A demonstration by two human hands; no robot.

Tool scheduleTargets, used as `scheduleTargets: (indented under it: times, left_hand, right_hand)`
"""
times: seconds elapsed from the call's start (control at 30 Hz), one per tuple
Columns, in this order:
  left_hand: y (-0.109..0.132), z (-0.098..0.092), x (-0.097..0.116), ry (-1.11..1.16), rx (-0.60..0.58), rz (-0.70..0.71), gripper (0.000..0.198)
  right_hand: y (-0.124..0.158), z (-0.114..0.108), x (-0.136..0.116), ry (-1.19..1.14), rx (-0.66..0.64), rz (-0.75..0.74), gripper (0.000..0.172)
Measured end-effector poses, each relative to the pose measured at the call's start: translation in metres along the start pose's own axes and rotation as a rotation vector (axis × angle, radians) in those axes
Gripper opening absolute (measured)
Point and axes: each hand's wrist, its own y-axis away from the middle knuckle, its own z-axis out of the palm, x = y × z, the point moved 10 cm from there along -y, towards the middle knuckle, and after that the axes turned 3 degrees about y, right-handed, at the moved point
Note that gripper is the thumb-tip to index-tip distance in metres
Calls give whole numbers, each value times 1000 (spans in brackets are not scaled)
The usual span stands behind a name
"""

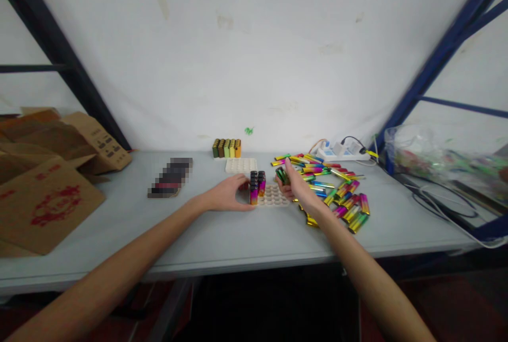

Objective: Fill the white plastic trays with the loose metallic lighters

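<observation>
A white tray point(273, 196) with rows of round holes lies on the table, and several dark-topped lighters point(254, 194) with pink-purple and orange bodies stand upright at its left end. My left hand point(228, 194) curves around that end, thumb in front and fingers behind, gripping the tray beside the lighters. Over the tray's right side, my right hand point(296, 186) is closed around a green lighter point(282, 175), held tilted; whether more are in the palm is hidden. Just beyond my right hand lies a loose pile of shiny multicoloured lighters point(345, 199).
Behind the tray lies a second white tray point(241, 165); farther back stands a block of green and yellow lighters point(227, 148). A pixelated dark flat object point(170, 178) and cardboard boxes point(51, 199) are left. A power strip point(343, 150) with cables and blue shelf posts point(432, 56) are right.
</observation>
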Motion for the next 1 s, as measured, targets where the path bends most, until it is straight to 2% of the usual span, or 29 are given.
scheduleTargets:
  times: [0.27,0.47,0.7,0.83,1.0]
  left_hand:
    - [-1,0,2,5,-2,29,59]
    - [-1,-1,1,1,11,26,60]
    - [0,-2,1,12,17,13,59]
    - [0,-3,3,36,17,16,57]
    - [0,-1,4,34,-9,10,58]
  right_hand:
    - [-1,-10,16,41,166,54,47]
    - [-1,-6,25,57,122,78,39]
    - [-2,-10,23,34,148,90,50]
    - [-3,-8,4,-30,119,-23,61]
    - [1,-6,-23,158,125,-262,51]
